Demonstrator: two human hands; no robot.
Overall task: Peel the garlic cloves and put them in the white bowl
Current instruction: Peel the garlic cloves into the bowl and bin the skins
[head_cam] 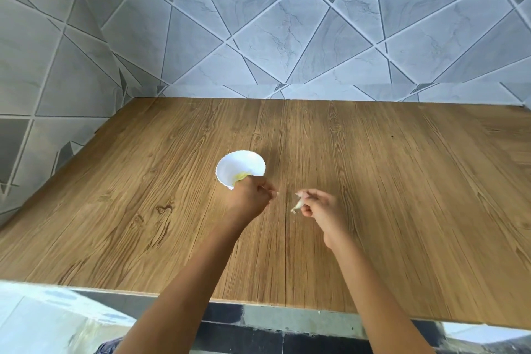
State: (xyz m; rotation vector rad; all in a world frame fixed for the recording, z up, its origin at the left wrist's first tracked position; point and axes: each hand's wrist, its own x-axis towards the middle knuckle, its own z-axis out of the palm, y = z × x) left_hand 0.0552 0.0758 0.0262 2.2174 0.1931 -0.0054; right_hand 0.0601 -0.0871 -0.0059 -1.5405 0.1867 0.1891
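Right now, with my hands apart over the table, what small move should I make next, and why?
Probably bring your left hand over to the garlic and pull more skin off. Your right hand pinches it with papery skin apparently still hanging, so it looks unready for the white bowl; the left hand is apart from it.

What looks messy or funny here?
Nothing much. The white bowl sits upright on the table. The right hand pinches a garlic clove with loose skin dangling; the left hand seems to pinch a scrap of skin. A tiny pale crumb lies on the wood below the clove, likely peel.
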